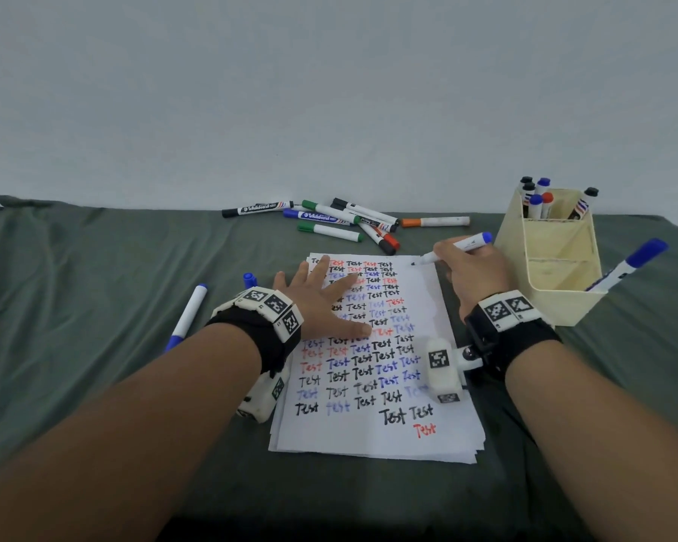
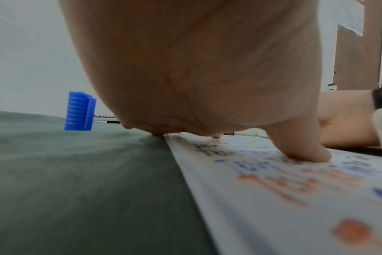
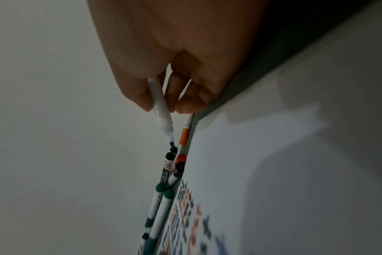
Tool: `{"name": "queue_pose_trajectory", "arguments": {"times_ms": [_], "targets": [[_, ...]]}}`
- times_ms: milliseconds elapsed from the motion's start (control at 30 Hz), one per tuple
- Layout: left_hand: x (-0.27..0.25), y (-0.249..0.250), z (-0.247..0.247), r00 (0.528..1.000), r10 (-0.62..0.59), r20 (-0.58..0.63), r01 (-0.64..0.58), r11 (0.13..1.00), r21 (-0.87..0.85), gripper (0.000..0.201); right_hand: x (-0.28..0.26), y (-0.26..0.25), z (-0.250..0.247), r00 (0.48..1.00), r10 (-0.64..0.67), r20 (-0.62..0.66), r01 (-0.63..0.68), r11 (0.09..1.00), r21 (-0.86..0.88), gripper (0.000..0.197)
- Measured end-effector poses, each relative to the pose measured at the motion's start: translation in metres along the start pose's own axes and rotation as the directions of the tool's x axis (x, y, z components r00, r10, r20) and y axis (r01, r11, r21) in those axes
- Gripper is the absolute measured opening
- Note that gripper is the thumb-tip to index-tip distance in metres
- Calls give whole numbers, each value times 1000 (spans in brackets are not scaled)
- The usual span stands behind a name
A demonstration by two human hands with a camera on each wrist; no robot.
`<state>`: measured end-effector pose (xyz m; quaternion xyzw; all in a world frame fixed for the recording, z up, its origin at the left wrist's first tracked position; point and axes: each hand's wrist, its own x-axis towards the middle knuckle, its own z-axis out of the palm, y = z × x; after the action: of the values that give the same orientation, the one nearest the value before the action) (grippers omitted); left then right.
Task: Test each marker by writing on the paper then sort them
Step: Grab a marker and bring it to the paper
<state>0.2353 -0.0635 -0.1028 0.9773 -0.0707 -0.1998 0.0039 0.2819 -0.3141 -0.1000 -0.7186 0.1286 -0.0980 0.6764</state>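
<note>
Right hand (image 1: 471, 267): head view, you pinch an uncapped blue marker (image 1: 455, 248), tip just over the paper (image 1: 427, 444) at its far right margin. Left hand (image 1: 321, 303): fingers spread flat on the sheet. Untested markers (image 1: 329, 219) beyond; organizer (image 1: 556, 283) to the right.

Left wrist view: thumb (image 2: 303, 148) pressing paper; blue cap (image 2: 80, 112) standing on the cloth.

Right wrist view: fingertips (image 3: 142, 100) low on the barrel. Keep the sheet pinned; write in the bare margin.
</note>
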Motion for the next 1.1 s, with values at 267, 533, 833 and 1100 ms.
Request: {"name": "queue_pose_trajectory", "arguments": {"times_ms": [267,533,833,1100], "targets": [[-8,6,-7,997,-12,-70,7,997,-73,106,-14,-5,0,979,152,133,-177,964,199,7],[-37,-21,-16,961,-2,-277,-2,1000,-13,84,-33,-14,-7,982,56,180,-75,992,102,3],[-93,-115,-6,864,-412,-288,408,910,-77,70,-83,-44,7,935,-12,354,-51,984,168,15],[-103,-115,-2,898,-245,-366,219,969,-111,67,-119,-50,25,887,27,461,-115,980,163,13]]}}
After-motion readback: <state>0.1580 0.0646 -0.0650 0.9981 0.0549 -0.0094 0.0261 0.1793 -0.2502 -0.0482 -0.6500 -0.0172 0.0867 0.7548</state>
